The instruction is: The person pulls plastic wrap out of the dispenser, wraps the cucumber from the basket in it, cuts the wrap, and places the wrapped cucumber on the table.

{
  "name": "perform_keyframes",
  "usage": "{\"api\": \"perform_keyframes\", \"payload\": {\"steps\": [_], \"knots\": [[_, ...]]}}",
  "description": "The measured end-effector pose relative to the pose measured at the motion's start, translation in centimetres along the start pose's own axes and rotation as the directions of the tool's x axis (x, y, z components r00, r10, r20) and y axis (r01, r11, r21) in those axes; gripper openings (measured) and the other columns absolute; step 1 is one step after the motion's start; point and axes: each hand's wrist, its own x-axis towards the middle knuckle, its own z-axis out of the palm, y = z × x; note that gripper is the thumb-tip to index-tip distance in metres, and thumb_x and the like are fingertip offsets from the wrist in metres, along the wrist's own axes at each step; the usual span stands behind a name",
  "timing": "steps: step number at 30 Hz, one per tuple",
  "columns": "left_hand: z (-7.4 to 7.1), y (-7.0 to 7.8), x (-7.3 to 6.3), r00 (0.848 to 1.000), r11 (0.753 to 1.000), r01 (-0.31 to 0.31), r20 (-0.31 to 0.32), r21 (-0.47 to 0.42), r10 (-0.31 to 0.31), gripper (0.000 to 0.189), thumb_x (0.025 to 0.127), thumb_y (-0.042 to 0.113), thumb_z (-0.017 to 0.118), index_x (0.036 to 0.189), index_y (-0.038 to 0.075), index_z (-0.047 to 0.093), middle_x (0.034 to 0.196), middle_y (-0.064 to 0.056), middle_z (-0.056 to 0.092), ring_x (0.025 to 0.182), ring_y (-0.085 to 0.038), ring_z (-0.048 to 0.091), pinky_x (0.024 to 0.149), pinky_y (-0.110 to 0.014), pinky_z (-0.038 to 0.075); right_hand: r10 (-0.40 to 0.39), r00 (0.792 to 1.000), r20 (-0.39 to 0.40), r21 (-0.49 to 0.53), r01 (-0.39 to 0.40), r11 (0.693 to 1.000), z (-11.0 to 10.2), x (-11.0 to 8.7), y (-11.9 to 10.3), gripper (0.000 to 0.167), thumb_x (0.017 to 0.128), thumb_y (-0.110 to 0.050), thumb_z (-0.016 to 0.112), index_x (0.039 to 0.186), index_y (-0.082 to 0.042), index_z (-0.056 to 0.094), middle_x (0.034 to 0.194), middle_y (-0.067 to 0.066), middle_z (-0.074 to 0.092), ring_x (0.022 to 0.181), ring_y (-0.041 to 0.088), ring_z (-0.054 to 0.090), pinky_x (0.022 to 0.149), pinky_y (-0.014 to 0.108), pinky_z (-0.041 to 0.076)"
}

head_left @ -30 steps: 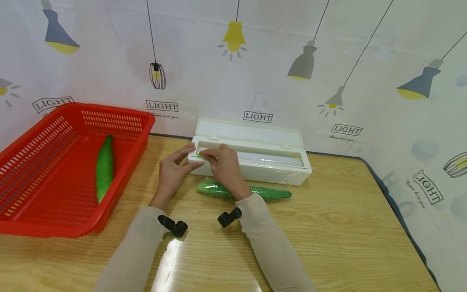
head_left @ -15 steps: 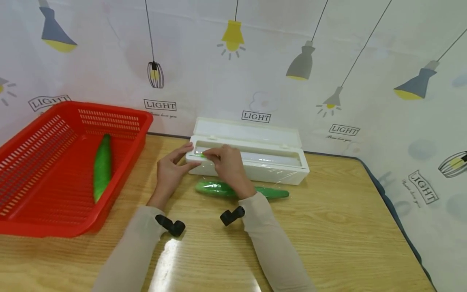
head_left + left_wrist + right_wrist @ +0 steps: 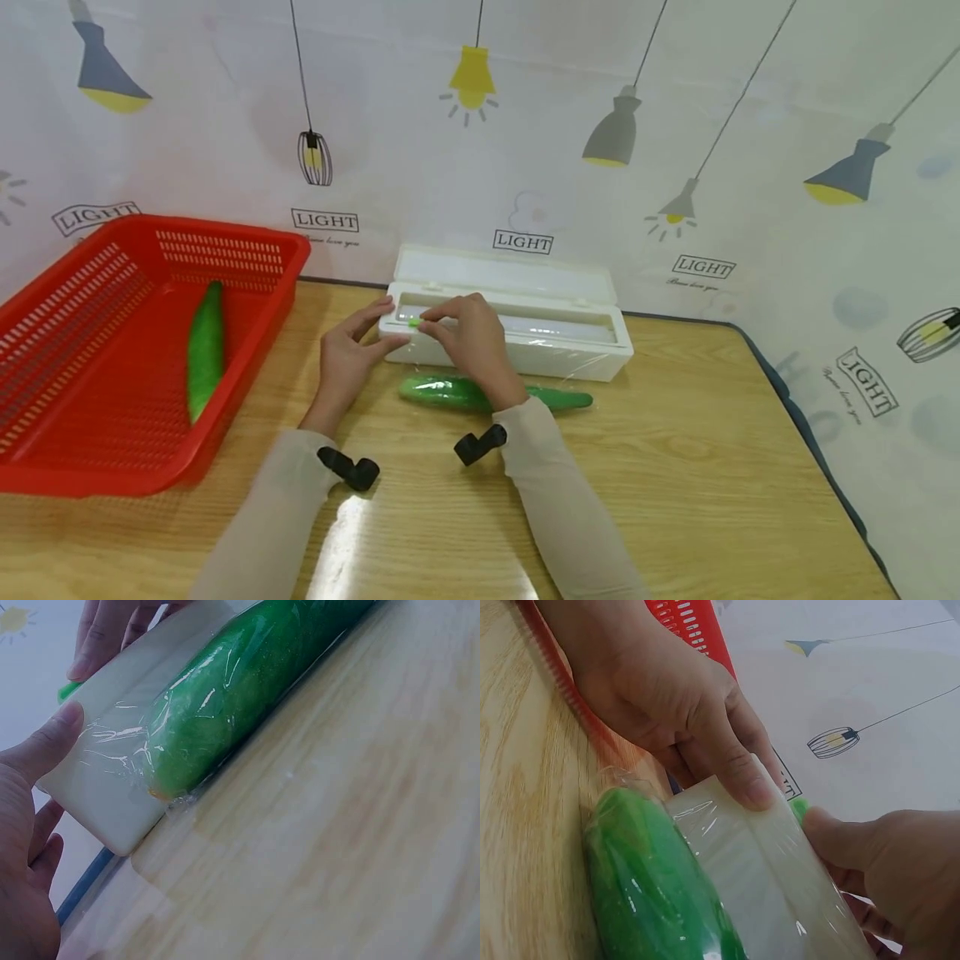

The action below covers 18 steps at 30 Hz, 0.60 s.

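A white cling film box stands lengthwise at the back of the table, lid raised, with a film roll inside. My left hand grips its left end, thumb on the front edge. My right hand pinches the small green slide cutter on the box's front rim, near the left end; the right wrist view shows the thumb against this green piece. Clear film runs down from the box over a cucumber lying in front of it, partly hidden by my right wrist.
A red plastic basket stands on the left with a second cucumber inside. Behind the table hangs a wall sheet printed with lamps. The wooden table extends to the right and front.
My right hand has slid slightly rightward along the box rim with the green slide cutter. The left hand keeps its hold on the box end. The head view has shifted a little.
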Motion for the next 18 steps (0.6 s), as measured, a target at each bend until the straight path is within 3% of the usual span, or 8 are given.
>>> {"api": "perform_keyframes", "payload": {"steps": [7,18], "knots": [[-0.01,-0.10,0.23,1.000,0.999,-0.003,-0.002,0.032,0.003,0.050,0.073,0.020,0.084,0.120,0.015,0.068,0.131,0.004,0.058,0.122,-0.012,0.052,0.102,-0.034,0.038,-0.084,0.996,-0.043,-0.064,0.081,0.995,0.00,-0.02,-0.13,0.017,0.086,-0.029,0.071,0.093,-0.015,0.078,0.099,0.000,0.071,0.094,0.020,0.057,0.080,0.034,0.048],[-0.10,-0.27,0.29,1.000,0.999,-0.021,-0.012,0.036,0.021,0.050,0.071,0.020,0.085,0.118,0.014,0.069,0.129,0.002,0.060,0.122,-0.011,0.051,0.099,-0.032,0.040,-0.142,0.989,-0.036,-0.049,0.140,0.989,-0.19,-0.17,0.13,0.015,0.087,-0.024,0.070,0.092,-0.012,0.076,0.097,0.002,0.070,0.093,0.021,0.056,0.082,0.033,0.046]]}}
